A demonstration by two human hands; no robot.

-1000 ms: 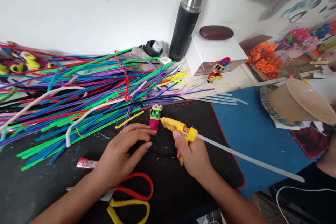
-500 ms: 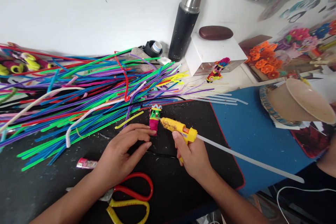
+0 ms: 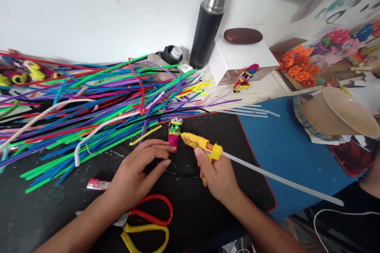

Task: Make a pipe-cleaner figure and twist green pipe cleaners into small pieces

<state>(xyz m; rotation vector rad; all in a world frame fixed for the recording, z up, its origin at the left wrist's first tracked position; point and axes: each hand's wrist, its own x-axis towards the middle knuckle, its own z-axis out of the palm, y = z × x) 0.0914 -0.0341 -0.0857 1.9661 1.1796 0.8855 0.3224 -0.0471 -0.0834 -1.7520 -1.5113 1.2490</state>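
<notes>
A small pipe-cleaner figure (image 3: 174,135), magenta below and green on top, stands upright on the black mat (image 3: 225,134). My left hand (image 3: 137,174) lies flat beside it, fingers stretched out, fingertips touching the figure's base. My right hand (image 3: 218,176) is closed round the handle of a yellow glue gun (image 3: 202,145). The gun's nozzle points left and meets the figure's right side. A long clear glue stick (image 3: 282,182) juts from the back of the gun toward the right.
A big heap of coloured pipe cleaners (image 3: 83,102) covers the left. Red and yellow scissors (image 3: 148,221) and a pink lighter (image 3: 97,184) lie near my left wrist. A black flask (image 3: 208,27), white box (image 3: 242,61), second figure (image 3: 245,79) and paper cone (image 3: 332,114) stand behind and right.
</notes>
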